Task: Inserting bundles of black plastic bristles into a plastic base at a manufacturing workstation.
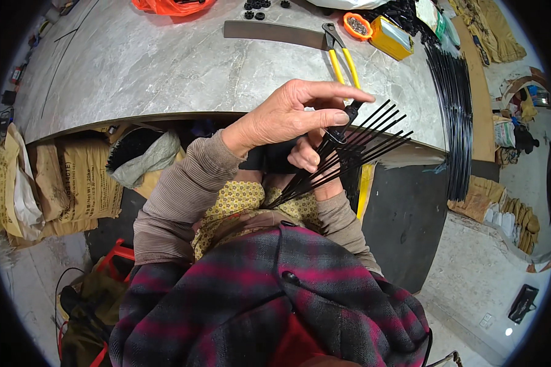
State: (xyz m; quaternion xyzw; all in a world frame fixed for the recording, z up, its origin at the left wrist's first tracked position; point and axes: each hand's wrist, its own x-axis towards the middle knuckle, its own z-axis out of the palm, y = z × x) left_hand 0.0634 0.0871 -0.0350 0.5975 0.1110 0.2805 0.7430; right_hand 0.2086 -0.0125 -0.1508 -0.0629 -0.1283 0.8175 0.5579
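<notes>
In front of my lap I hold a bundle of thin black rods (382, 139), slanting, with several ends fanned out to the right. A black plastic shaft piece with a round collar (336, 135) rises from the bundle. My left hand (288, 115) grips the top of this piece between the thumb and the outstretched index finger. Lower down, my right hand (312, 160) is closed around the rods, its fingers partly hidden behind them and the collar. Just beyond my left hand, pliers with yellow handles (345, 66) lie on the grey table.
The marbled table (147, 73) carries a flat grey strip (274, 34), an orange bowl of small metal parts (357, 26), a yellow box (392, 38) and small black round parts (257, 7). Long black rods (456, 116) overhang its right edge. Brown sacks (86, 183) stand below left.
</notes>
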